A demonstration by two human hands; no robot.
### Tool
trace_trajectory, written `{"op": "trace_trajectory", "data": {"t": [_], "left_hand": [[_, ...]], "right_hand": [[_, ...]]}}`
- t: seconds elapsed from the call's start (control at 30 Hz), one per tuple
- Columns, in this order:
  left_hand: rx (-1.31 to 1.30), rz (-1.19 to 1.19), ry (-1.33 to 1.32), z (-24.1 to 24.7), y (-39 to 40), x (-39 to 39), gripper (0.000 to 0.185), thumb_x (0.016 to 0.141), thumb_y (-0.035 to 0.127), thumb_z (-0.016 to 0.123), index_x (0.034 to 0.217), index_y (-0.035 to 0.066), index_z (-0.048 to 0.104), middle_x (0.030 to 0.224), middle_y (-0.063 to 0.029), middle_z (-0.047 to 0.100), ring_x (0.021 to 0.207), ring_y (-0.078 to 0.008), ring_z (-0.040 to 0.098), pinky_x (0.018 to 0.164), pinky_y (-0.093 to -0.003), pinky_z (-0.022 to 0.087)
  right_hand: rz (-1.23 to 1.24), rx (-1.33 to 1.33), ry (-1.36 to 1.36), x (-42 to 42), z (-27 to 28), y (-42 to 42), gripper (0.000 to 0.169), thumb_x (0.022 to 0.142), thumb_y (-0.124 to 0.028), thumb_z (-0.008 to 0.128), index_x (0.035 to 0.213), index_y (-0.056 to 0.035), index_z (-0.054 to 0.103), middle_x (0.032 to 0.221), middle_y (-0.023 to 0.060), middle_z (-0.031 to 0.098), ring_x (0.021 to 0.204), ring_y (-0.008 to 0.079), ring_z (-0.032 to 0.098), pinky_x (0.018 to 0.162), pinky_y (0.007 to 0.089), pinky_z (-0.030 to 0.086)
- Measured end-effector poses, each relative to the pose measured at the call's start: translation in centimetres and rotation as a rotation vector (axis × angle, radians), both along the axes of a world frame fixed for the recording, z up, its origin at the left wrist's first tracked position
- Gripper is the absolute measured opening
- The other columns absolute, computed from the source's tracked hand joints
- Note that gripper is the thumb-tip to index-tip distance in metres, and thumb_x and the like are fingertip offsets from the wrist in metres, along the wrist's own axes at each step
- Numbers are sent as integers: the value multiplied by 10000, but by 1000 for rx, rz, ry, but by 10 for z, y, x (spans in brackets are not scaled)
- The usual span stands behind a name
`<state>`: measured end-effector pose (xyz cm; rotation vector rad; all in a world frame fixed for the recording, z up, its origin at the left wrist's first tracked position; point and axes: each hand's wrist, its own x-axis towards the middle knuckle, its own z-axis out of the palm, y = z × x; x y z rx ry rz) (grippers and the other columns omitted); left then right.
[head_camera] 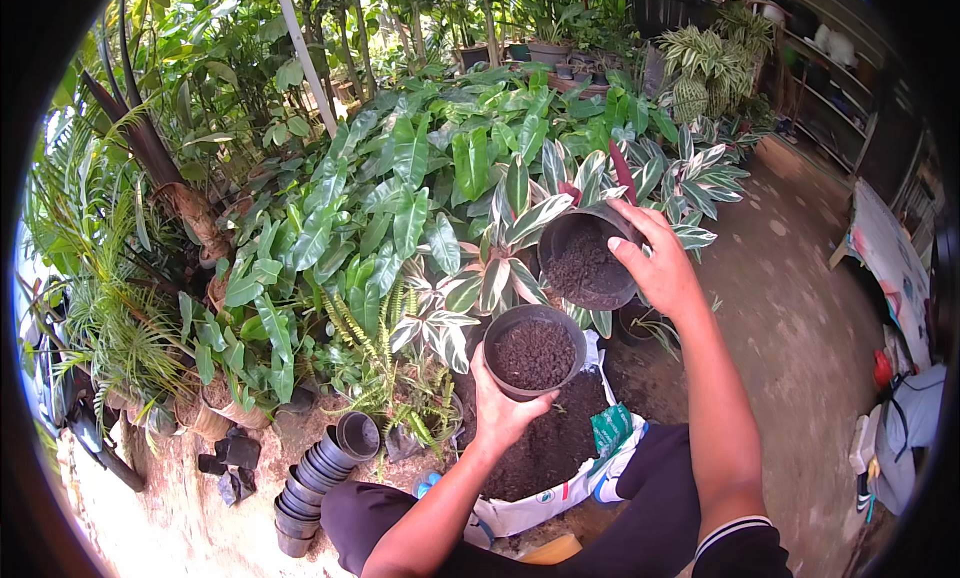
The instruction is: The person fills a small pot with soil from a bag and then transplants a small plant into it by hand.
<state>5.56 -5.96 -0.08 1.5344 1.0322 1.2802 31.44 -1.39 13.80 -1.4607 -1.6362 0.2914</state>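
Observation:
My left hand (501, 420) grips a black plastic plant pot (534, 349) from below and the left side; dark soil fills much of it. Up and to the right, my right hand (651, 254) holds a second black plastic pot (589, 259) by its rim, thumb inside. That pot is tilted, its mouth facing me, and some dark soil lies in it. Below both pots is an opened white sack (536, 505) with dark soil (536, 458) in it. Part of the sack is hidden behind my left forearm.
A leaning stack of black plastic pots (315, 473) is at the lower left, near black plastic scraps (236, 458). Leafy green plants (409, 210) and variegated plants (499, 270) stand ahead. A leaning board (892, 263) and grey cloth (911, 420) are at the right.

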Motion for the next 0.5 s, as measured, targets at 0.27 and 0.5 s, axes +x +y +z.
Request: {"op": "trace_trajectory", "data": {"t": [0.27, 0.5], "left_hand": [[2, -15, 32, 3, 0, 8, 1239, 585, 234, 943, 1527, -13, 176, 1435, -205, 418, 1360, -318, 474, 1172, -445, 372], [4, -41, 36, 1, -1, 7, 1247, 578, 227, 944, 1526, -10, 169, 1434, -208, 421, 1361, -320, 474, 1171, -443, 374]], "right_hand": [[31, 121, -122, -16, 6, -15, 616, 853, -285, 756, 1427, -132, 595, 1399, 225, 509, 1294, 399, 527, 1106, 444, 418], [48, 139, -240, -24, 6, -18, 700, 825, -416, 721, 1443, -121, 579, 1441, 251, 465, 1349, 426, 476, 1140, 473, 378]]}}
